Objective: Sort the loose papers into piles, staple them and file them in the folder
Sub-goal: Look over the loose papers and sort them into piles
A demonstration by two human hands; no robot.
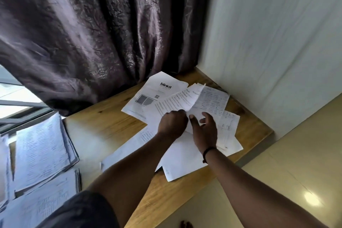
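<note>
While the left hand pinches a curling printed sheet by its near edge, the right hand hovers beside it, fingers spread and holding nothing. Both work over loose papers scattered on the wooden table; a hard pull could crease that sheet or drag its overlapping neighbours off the edge

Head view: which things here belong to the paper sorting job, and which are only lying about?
Belong to the job:
- loose papers on the wooden table
- lifted sheet, gripped by the left hand
- right hand, fingers spread over the papers
- sorted piles at the left

Only lying about:
- dark curtain
- white wall
</note>
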